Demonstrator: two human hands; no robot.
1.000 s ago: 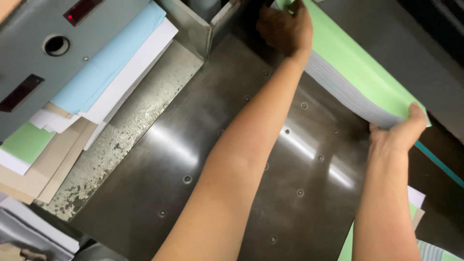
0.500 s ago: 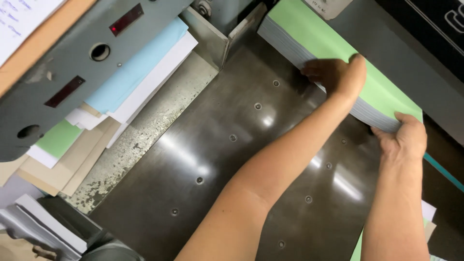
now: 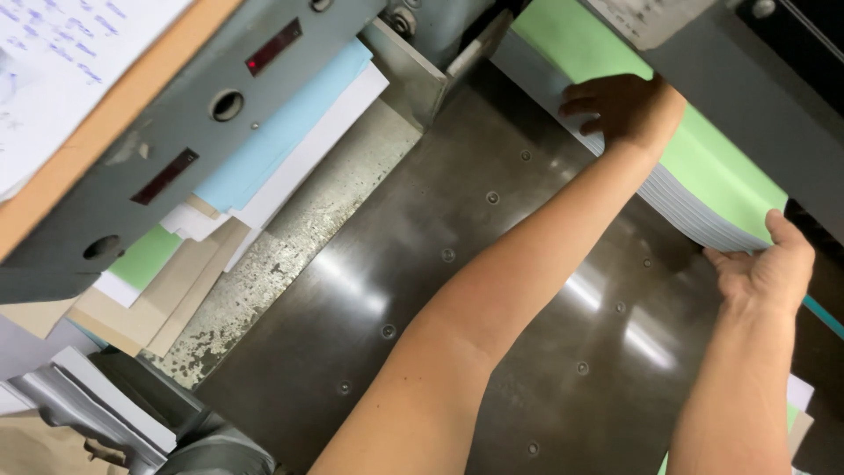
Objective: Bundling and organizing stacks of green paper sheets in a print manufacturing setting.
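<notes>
A thick stack of paper with a green top sheet lies along the far side of a dark metal machine bed, partly under the grey machine housing. My left hand rests on the stack's near edge, fingers curled over the side of the sheets. My right hand grips the stack's right corner, thumb on top and fingers beneath, lifting the corner slightly. The far part of the stack is hidden under the housing.
A grey control panel with red displays and round holes stands at the left. Below it lie loose blue, white, green and tan sheets. A worn strip borders the bed. More paper lies at the bottom right.
My left hand slid from the stack's far left end toward its middle. The stack went deeper under the housing, and my right hand followed at its corner.
</notes>
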